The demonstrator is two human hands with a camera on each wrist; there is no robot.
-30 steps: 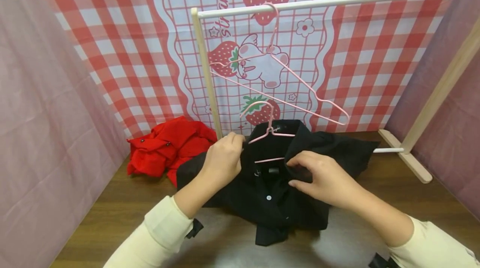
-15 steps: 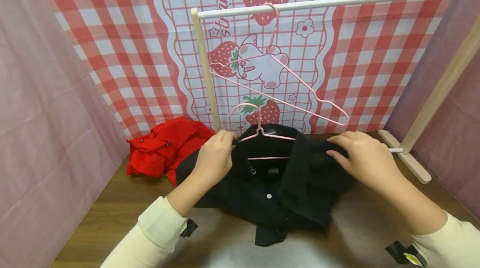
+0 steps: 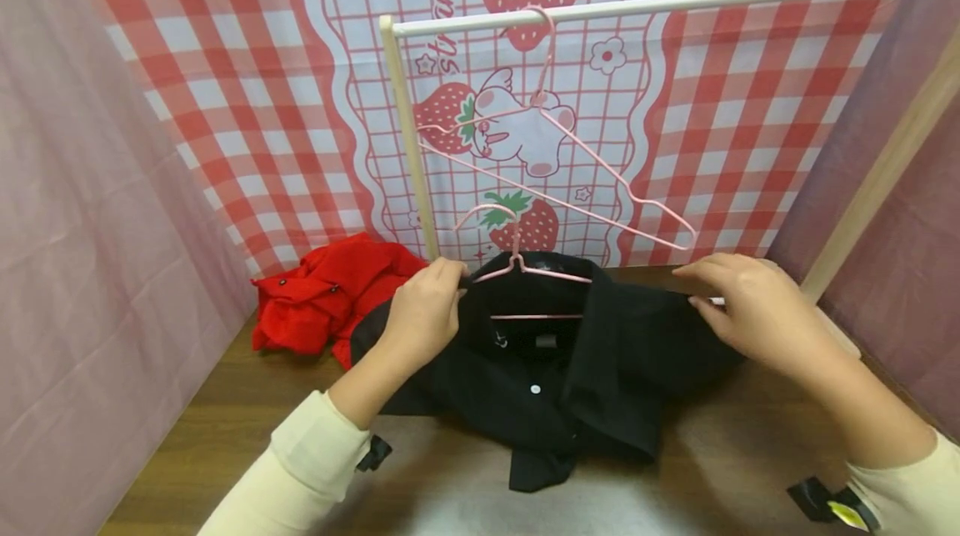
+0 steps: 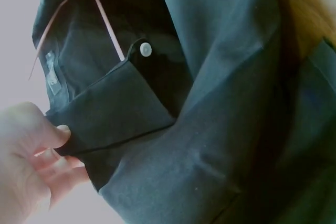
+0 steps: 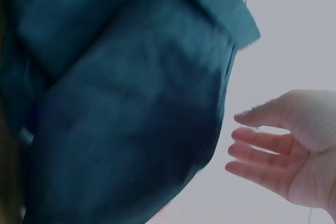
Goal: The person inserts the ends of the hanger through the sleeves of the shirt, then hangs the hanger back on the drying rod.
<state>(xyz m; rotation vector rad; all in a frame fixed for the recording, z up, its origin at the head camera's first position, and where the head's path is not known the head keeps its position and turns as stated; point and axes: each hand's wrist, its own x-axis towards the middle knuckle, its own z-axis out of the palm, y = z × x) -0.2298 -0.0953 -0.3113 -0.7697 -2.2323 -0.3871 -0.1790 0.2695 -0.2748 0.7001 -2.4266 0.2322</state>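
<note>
So, your left hand [image 3: 423, 307] pinches the edge of one black shirt [image 3: 645, 344] near its neck hole, thumb on one side and fingers on the other. Your right hand [image 3: 761, 315] is open, just beside the shirt's other shoulder, and a small gap shows between its fingertips and the cloth. The shirt lies on one brown table [image 3: 217, 444], mostly between your two hands. You can see two hangers. One pink hanger [image 3: 516, 263] is inside the shirt, between your hands, its hook poking up out of the neck. The second pink hanger [image 3: 538, 100] hangs from one white bar [image 3: 675, 2], high above your hands. One white button [image 3: 535, 389] shows on the shirt, lower than both hands. To the left of your left hand sits one red heap of cloth [image 3: 322, 294] with two dark dots.
</note>
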